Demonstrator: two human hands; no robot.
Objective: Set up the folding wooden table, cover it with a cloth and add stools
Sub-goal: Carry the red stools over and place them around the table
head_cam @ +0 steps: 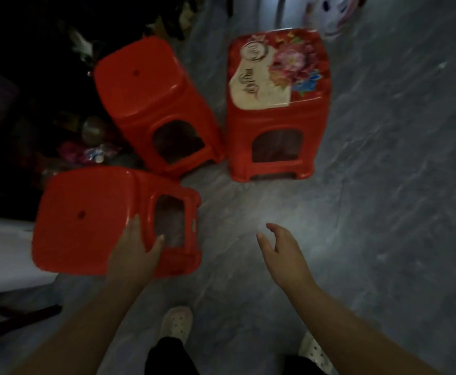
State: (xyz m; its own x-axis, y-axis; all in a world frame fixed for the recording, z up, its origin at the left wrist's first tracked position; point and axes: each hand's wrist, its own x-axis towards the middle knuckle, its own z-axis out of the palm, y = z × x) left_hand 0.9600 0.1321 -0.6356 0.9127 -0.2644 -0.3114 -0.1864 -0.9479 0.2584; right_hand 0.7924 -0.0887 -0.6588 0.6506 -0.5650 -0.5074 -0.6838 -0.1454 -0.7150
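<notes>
While the left hand (136, 253) grips the near stool (86, 217), fingers lie on the seat's right edge and the thumb curls over onto the side wall by the cut-out. Right hand (281, 250) hangs free over bare floor (383, 185), fingers loosely spread and holding nothing.

Three red stools, all on the floor's left half:
- near stool: closest to the feet, just beside a white surface (2, 247) at the left edge (table cloth? cannot tell). Whether its legs are on the floor or lifted, cannot tell.
- back stool (140, 85): plain seat, against dark clutter.
- flowered stool (275, 71): printed seat, just right of the back stool, bases nearly touching.

Handling, as a judgement: moulded plastic, hollow, so light and stiff; one hand should carry one. Glossy seat likely slick, so a flat palm would slide. Best hold is the seat rim or the top bar of a side cut-out, where fingers can hook. Not fragile. The shells look tapered, so they might nest for carrying.

Containers: none proper. Each stool is an open shell; cut-outs show only dim shadow inside, nothing lodged that I can see. The clutter at the far left corner is too dark to name.
</notes>
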